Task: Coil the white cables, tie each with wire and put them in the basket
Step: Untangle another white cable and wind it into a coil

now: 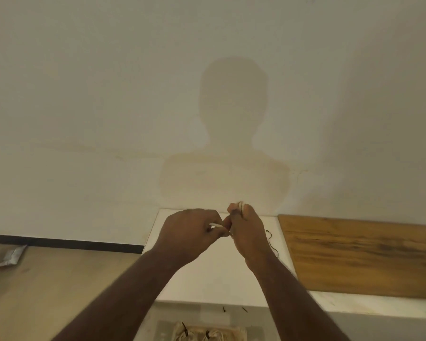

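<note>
I see my left hand [191, 233] curled around a white cable [217, 225], with only a short bit showing. My right hand [247, 230] pinches a thin dark wire [241, 209] right beside it. Both hands are held up over a white table [214, 274]. More dark wire [272, 242] lies on the table behind my right hand. A wooden board [364, 257] sits to the right. Near me, low down, a basket [209, 334] holds tied cables [182, 334]. A silver packet [11, 255] lies on the floor [59, 279], far left.
</note>
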